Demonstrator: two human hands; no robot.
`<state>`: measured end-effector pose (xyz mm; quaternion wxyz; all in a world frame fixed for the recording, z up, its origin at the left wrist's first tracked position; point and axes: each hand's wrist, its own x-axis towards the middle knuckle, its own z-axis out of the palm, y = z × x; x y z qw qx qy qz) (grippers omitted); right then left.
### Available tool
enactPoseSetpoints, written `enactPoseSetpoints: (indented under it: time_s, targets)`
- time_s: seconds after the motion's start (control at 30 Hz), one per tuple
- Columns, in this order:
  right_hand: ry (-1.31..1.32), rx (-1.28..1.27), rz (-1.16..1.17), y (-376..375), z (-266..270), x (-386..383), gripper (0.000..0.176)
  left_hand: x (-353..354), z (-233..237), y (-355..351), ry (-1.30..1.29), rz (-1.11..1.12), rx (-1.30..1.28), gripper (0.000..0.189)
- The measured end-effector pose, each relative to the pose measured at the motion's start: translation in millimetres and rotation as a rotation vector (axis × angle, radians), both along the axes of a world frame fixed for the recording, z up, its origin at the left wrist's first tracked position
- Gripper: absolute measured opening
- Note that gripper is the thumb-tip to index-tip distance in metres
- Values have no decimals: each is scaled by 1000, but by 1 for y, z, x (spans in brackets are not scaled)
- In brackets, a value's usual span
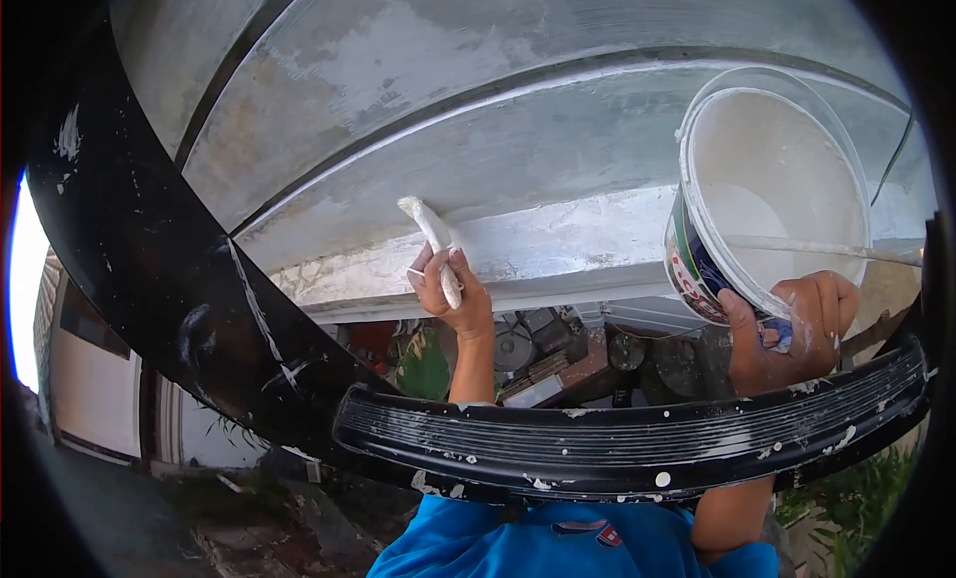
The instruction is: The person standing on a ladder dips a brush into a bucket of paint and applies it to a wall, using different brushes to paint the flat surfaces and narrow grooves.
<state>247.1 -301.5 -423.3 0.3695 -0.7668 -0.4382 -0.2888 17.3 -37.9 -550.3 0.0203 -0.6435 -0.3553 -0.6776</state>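
Observation:
My left hand is closed around a paint-covered white paintbrush. Its bristle end points up and to the left, overlapping the grey wall just above a white-coated ledge. On the right, my right hand grips the near rim of a paint bucket, with the thumb on the outer side. The bucket is tilted so its mouth faces me, and white paint coats the inside. A pale stick lies across the mouth. Dried paint marks my right fingers.
A black, paint-spattered ladder rung crosses in front of my body, over both forearms. The ladder's rail curves along the left. Far below the ledge are stacked items, a green leaf and plants.

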Motion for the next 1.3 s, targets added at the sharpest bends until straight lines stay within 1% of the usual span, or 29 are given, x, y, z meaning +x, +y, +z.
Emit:
enactPoseSetpoints:
  time_s: [0.03, 0.1, 0.13, 0.2, 0.23, 0.3, 0.37, 0.43, 0.5, 0.57, 0.63, 0.7, 0.73, 0.77, 0.83, 0.87, 0.93, 1.03, 1.07, 1.17, 1.23, 1.27, 1.3]
  targets:
    - [-5, -2, -1, 0, 0, 1, 27, 23, -3, -14, 18, -95, 16, 9]
    - [-11, -7, 8, -2, 2, 2, 28, 59, -10, -46, -11, -293, -66, 13]
    - [-10, -10, 21, -2, 2, 1, 28, 74, -5, -61, -20, -428, -145, 14]
    - [-9, -8, 21, -2, 0, 2, 29, 96, -6, -73, -52, -660, -198, 13]
    - [-9, -4, 19, -1, 0, 2, 30, 99, -4, -74, -29, -734, -214, 13]
    - [-25, -7, 19, 0, 0, 1, 30, 97, -3, -61, -67, -805, -231, 13]
    - [-33, -13, 15, -2, 0, 2, 30, 73, -1, -41, -127, -684, -278, 13]
    - [-25, -11, 14, -2, 2, 0, 30, 39, -4, -28, -132, -575, -200, 13]
    - [10, -39, 13, -4, 5, -2, 30, -8, -10, -12, 16, -347, -64, 12]
    - [35, -46, 23, -4, 6, -3, 30, -54, -11, 9, 17, -177, 10, 9]
    - [37, -18, 50, -5, 3, -1, 29, -96, 0, 26, 55, 115, -36, 8]
    - [34, 21, 65, -2, 4, -1, 28, -116, 11, 42, 40, 302, -24, 6]
    - [36, 14, 64, -3, 4, -2, 28, -119, 15, 43, 44, 298, -33, 6]
    - [35, 12, 63, -3, 5, -2, 28, -111, 13, 44, 90, 200, 23, 6]
    - [33, 2, 65, -4, 5, -2, 27, -72, 31, 13, 190, 16, 132, 6]
    - [28, -2, 69, -5, 6, -1, 27, -52, 33, 0, 282, -82, 179, 10]
    - [36, 16, 75, -4, 2, 0, 28, -9, 28, -24, 252, -362, 118, 22]
    - [22, -28, 52, -5, 4, -1, 30, 40, 21, -43, 307, -785, -27, 24]
    - [16, -31, 43, -4, 4, -2, 30, 53, 23, -47, 403, -838, 7, 25]
    - [8, -34, 32, -3, 3, -2, 30, 48, 16, -26, 417, -699, -63, 26]
    - [-1, -32, 37, -4, 1, 1, 30, 18, 22, -11, 399, -604, -61, 27]
    - [5, -33, 40, -4, 1, 1, 29, 0, 24, -5, 453, -538, 8, 27]
    - [13, -34, 41, -5, 1, 0, 29, -21, 29, -2, 498, -465, 11, 27]
